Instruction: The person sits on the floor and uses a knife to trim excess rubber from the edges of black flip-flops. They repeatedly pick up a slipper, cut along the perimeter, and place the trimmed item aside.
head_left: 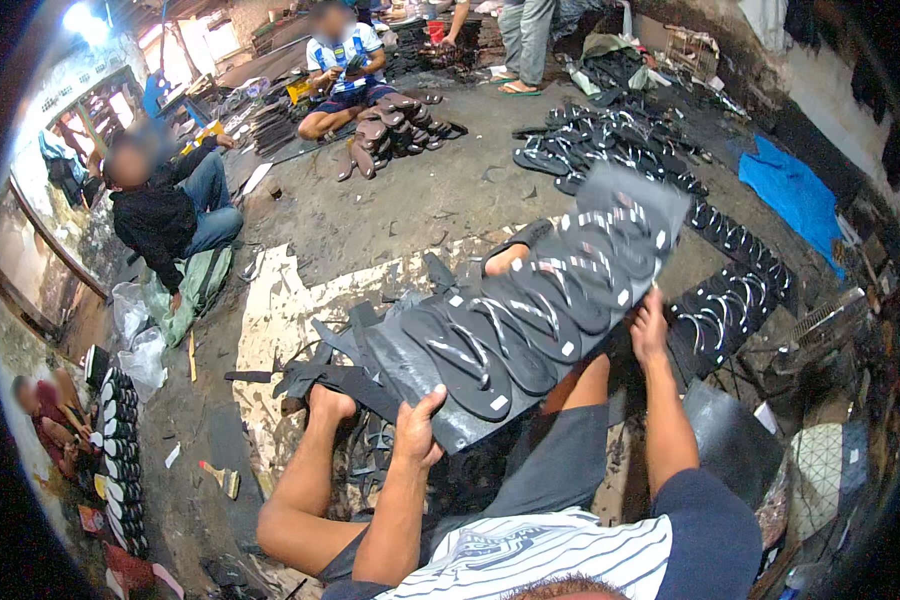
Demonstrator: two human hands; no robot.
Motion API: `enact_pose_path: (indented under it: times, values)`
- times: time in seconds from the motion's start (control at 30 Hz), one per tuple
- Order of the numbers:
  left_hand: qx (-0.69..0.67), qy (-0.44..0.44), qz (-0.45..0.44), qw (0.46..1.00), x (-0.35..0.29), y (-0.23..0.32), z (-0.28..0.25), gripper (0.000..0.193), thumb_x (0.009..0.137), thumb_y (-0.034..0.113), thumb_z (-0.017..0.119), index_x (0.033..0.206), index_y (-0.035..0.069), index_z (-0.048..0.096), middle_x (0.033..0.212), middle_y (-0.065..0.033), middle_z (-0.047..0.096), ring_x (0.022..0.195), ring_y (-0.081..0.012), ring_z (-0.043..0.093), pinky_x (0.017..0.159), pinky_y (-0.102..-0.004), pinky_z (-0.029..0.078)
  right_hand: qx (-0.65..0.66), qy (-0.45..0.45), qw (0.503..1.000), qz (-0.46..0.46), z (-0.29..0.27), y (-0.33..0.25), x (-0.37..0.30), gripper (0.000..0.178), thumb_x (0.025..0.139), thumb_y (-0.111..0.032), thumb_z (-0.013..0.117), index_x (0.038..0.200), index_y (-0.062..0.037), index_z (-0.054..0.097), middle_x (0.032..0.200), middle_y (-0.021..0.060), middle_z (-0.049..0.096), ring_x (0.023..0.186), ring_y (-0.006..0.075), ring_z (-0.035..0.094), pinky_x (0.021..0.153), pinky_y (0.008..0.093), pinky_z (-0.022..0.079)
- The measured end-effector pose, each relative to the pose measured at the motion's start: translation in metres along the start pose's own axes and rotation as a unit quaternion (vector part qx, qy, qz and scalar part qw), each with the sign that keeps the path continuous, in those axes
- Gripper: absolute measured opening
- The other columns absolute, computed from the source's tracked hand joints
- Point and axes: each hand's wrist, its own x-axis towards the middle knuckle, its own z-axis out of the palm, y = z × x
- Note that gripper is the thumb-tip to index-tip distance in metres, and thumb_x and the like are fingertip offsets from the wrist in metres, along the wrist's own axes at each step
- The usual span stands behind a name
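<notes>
Carrying was the step in hand: left hand (417,432) and right hand (649,330) each clenched an end of the sandal-loaded board (530,310); next, judging, a level set-down on the floor (410,210).

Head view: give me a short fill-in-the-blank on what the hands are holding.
1. Both hands lift a dark board loaded with a row of black ____.
2. The left hand grips the board's ____ end.
3. The right hand holds the board's far ____.
4. The cloth on the floor by the wall is ____.

Missing words: flip-flops; near; edge; blue
</notes>
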Motion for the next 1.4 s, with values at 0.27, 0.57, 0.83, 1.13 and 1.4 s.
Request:
enact_pose_path:
  times: [0.27,0.57,0.83,1.13,1.4]
  values:
    - [0.025,-0.003,-0.059,0.998,0.028,-0.026,-0.009,0.046,0.091,0.012,0.065,0.131,-0.002,0.049,0.121,-0.0159,0.063,0.108,-0.0327,0.065,0.096,-0.0509,0.054,-0.67,0.039,0.739,0.051,-0.171,0.098,-0.111,0.071,0.095,-0.035,0.059,0.146,0.0088,0.035,0.142,0.0342,0.044,0.135,0.0453,0.042,0.113,0.0493,0.033]
    - [0.231,-0.031,-0.178,0.956,-0.029,-0.02,0.009,0.049,0.098,0.038,0.061,0.126,-0.002,0.055,0.116,-0.0126,0.068,0.093,-0.0211,0.07,0.079,-0.0367,0.058,-0.756,-0.118,0.642,-0.052,-0.165,0.088,-0.063,0.052,0.086,-0.024,0.065,0.133,-0.005,0.05,0.112,0.0254,0.065,0.092,0.0445,0.064,0.084,0.0515,0.05]
    - [0.547,0.001,-0.082,0.833,-0.038,-0.028,0.005,0.058,0.098,0.055,0.052,0.071,0.005,0.064,0.058,-0.0061,0.06,0.056,-0.016,0.059,0.058,-0.0334,0.049,-0.175,0.002,0.976,0.126,-0.143,-0.01,-0.161,0.052,0.096,-0.029,0.063,0.138,-0.0115,0.038,0.097,0.0021,0.057,0.071,0.0126,0.059,0.058,0.0257,0.05]
    - [0.397,0.033,-0.14,0.906,-0.036,-0.029,-0.012,0.051,0.098,0.052,0.054,0.074,0.008,0.062,0.06,0.0027,0.052,0.052,-0.0084,0.045,0.05,-0.0246,0.035,0.024,-0.234,0.955,0.184,0.051,-0.086,-0.29,0.035,0.103,-0.027,0.053,0.128,-0.0055,0.042,0.094,0.0091,0.059,0.079,0.0154,0.064,0.067,0.0319,0.059]
    - [0.294,0.037,-0.17,0.94,-0.036,-0.03,-0.013,0.046,0.097,0.049,0.057,0.075,0.009,0.061,0.059,0.0041,0.049,0.049,-0.0069,0.041,0.047,-0.0231,0.032,-0.175,-0.374,0.888,0.204,0.061,-0.063,-0.317,0.04,0.102,-0.022,0.056,0.133,-0.0028,0.039,0.087,0.003,0.062,0.077,0.0107,0.063,0.064,0.0255,0.051]
